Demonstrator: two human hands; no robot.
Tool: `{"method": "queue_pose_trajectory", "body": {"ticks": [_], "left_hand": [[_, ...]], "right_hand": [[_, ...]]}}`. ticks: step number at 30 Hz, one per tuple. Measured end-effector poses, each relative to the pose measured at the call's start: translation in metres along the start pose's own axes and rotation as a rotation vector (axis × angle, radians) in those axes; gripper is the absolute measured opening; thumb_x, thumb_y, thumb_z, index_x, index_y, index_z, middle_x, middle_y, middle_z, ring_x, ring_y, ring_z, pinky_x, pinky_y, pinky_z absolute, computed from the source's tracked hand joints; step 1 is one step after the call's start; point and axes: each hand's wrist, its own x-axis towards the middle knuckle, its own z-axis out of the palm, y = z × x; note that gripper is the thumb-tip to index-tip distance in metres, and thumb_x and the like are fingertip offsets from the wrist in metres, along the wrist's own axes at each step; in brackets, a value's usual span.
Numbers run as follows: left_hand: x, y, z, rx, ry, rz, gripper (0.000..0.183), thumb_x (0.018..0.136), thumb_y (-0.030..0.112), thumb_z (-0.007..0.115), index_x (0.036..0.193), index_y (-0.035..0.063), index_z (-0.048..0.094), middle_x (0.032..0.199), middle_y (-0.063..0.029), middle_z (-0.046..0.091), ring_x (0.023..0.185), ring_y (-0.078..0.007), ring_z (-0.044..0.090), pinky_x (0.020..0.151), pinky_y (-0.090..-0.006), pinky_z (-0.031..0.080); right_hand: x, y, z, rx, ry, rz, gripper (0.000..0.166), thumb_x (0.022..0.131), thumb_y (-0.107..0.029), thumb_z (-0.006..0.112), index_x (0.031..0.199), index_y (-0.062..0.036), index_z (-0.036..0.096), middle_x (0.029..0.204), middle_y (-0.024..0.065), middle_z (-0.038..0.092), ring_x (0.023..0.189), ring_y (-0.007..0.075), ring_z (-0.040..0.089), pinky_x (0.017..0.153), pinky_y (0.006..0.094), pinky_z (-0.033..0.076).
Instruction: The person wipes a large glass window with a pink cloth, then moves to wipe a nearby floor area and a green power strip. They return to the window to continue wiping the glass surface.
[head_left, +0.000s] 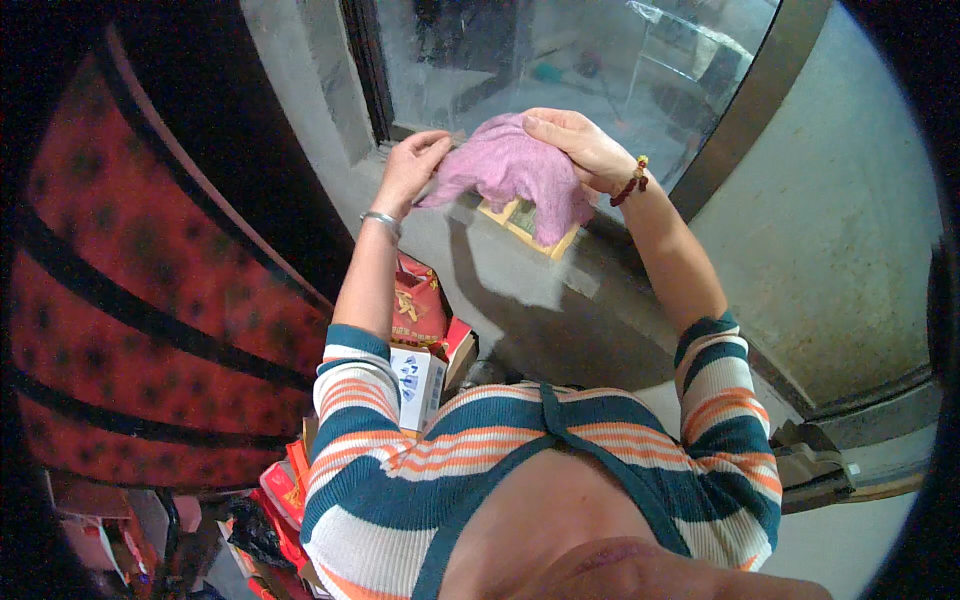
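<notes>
A crumpled pink cloth (517, 161) hangs in front of the window, its lower folds drooping. My right hand (577, 146) grips its upper right part, thumb on top. At the cloth's left edge is my left hand (420, 161), fingers bent together; a corner of the cloth reaches down beside it, and whether the fingers pinch it I cannot tell. Below and partly behind the cloth, a yellow packet (559, 246) with a greenish panel lies on the grey ledge (487, 266).
A glass window (480, 82) with a dark frame stands ahead. Down left are a red bag (420, 300) and a white box (420, 386) bearing print. A red patterned panel (172, 300) with black bands fills the left side. More red packages (285, 487) lie lower left.
</notes>
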Motion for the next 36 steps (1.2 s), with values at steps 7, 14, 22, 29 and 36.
{"method": "queue_pose_trajectory", "body": {"ticks": [7, 14, 22, 29, 36], "left_hand": [[-0.032, 0.065, 0.051, -0.244, -0.296, 0.102, 0.047, 0.1, 0.034, 0.07, 0.136, 0.0074, 0.059, 0.123, -0.0036, 0.065, 0.109, -0.0116, 0.061, 0.089, -0.0303, 0.053], [0.028, -0.006, 0.081, -0.635, 0.27, 0.182, 0.036, 0.094, 0.017, 0.074, 0.126, 0.0042, 0.064, 0.113, -0.0047, 0.069, 0.103, -0.0158, 0.065, 0.091, -0.0327, 0.053], [0.172, 0.031, 0.135, 0.106, 0.495, 0.767, 0.068, 0.097, 0.031, 0.064, 0.155, 0.0037, 0.039, 0.149, -0.0267, 0.05, 0.14, -0.0378, 0.047, 0.12, -0.0475, 0.032], [0.152, 0.069, 0.195, 0.576, 0.132, 0.688, 0.066, 0.104, 0.027, 0.044, 0.161, 0.0024, 0.022, 0.152, -0.0271, 0.047, 0.147, -0.0444, 0.035, 0.121, -0.0485, 0.026], [0.326, 0.016, 0.024, 0.384, 0.82, 0.733, 0.059, 0.101, 0.032, 0.049, 0.148, -0.0028, 0.043, 0.152, -0.027, 0.044, 0.145, -0.0412, 0.036, 0.122, -0.0495, 0.024]], "right_hand": [[0.023, 0.014, -0.001, -0.026, 0.1, -0.035, 0.032, 0.105, -0.03, 0.061, 0.121, -0.0026, 0.063, 0.101, -0.0004, 0.065, 0.092, 0.0089, 0.057, 0.08, 0.0252, 0.049], [0.022, -0.015, -0.02, -0.481, 0.312, -0.41, 0.042, 0.103, -0.032, 0.062, 0.137, -0.0065, 0.061, 0.114, 0.0048, 0.071, 0.101, 0.0142, 0.064, 0.088, 0.0306, 0.053], [0.017, -0.068, -0.082, -1.25, 0.858, -0.775, 0.033, 0.097, -0.027, 0.065, 0.123, -0.0082, 0.068, 0.123, 0.0127, 0.071, 0.118, 0.0312, 0.065, 0.104, 0.0406, 0.048], [0.032, -0.048, -0.124, -1.625, 0.941, -0.783, 0.053, 0.094, -0.033, 0.067, 0.141, -0.0106, 0.057, 0.152, 0.0133, 0.051, 0.142, 0.0333, 0.045, 0.12, 0.0537, 0.029], [0.054, -0.042, -0.112, -1.812, 0.95, -0.605, 0.066, 0.093, -0.038, 0.069, 0.151, -0.0142, 0.048, 0.164, 0.0099, 0.036, 0.153, 0.0296, 0.031, 0.123, 0.0561, 0.021]]}}
